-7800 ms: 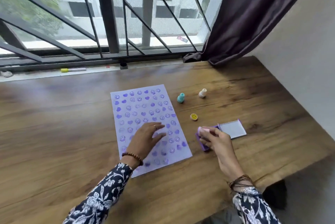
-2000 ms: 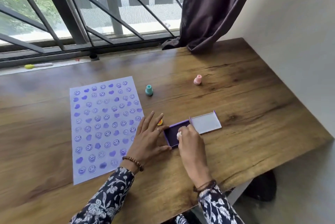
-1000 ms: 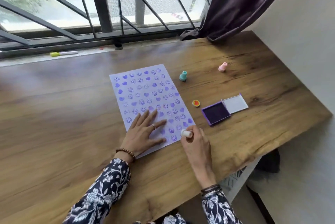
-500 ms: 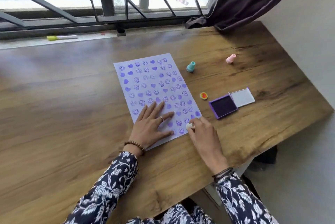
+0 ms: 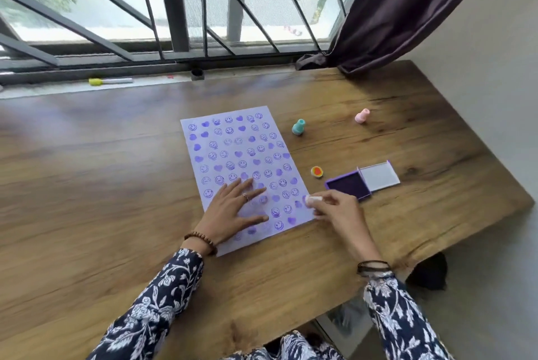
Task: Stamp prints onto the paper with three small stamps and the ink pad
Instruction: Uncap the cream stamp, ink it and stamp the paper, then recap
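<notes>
A lilac sheet of paper (image 5: pixel 233 138) lies on the wooden table, covered with purple smiley and heart prints. My left hand (image 5: pixel 233 211) presses flat on its lower part, fingers spread. My right hand (image 5: pixel 334 209) pinches a small white stamp (image 5: pixel 313 199) at the sheet's lower right edge. The open purple ink pad (image 5: pixel 348 185) with its clear lid (image 5: pixel 378 177) lies just right of that hand. A teal stamp (image 5: pixel 298 127) and a pink stamp (image 5: pixel 362 115) stand farther back on the table.
A small yellow cap with a red heart (image 5: pixel 316 171) lies between paper and ink pad. A yellow-capped marker (image 5: pixel 109 81) rests on the window sill. A dark curtain (image 5: pixel 393 18) hangs at the back right. The table's right edge (image 5: pixel 495 185) runs near the wall.
My right hand has shifted the white stamp slightly right along the sheet's lower right edge. My left hand stays flat on the paper. The camera view tilted up.
</notes>
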The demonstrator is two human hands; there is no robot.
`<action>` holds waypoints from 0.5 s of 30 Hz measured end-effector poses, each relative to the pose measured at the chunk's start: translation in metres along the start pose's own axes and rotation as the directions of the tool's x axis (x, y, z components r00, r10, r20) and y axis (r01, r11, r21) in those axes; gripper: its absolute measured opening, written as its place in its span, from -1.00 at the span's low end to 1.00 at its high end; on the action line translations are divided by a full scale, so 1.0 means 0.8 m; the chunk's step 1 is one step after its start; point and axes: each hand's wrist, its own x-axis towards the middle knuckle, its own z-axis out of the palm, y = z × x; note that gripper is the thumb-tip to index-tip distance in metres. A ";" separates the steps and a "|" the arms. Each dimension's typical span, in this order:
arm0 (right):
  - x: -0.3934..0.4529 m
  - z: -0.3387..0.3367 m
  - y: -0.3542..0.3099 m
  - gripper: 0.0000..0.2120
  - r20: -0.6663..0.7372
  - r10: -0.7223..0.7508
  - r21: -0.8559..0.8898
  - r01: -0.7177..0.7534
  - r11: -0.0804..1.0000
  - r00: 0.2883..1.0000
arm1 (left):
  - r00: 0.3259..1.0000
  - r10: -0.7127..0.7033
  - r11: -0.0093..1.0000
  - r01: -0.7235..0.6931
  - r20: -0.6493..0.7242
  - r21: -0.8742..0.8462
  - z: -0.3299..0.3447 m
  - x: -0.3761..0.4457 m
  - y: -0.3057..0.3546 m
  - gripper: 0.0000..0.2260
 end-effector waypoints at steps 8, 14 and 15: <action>0.036 -0.077 0.000 -0.94 0.039 0.091 0.537 -0.098 0.838 0.995 | 0.985 0.078 0.997 -0.079 -0.153 -0.002 0.004 0.085 0.092 -0.77; 0.075 -0.102 0.003 -0.94 0.088 0.062 0.621 -0.103 0.777 0.994 | 0.995 0.077 0.988 -0.068 -0.057 0.140 0.036 0.163 0.131 -0.73; 0.081 -0.104 0.005 -0.94 0.095 0.056 0.622 -0.104 0.777 0.994 | 0.997 0.065 0.986 -0.058 -0.041 0.157 0.039 0.168 0.132 -0.75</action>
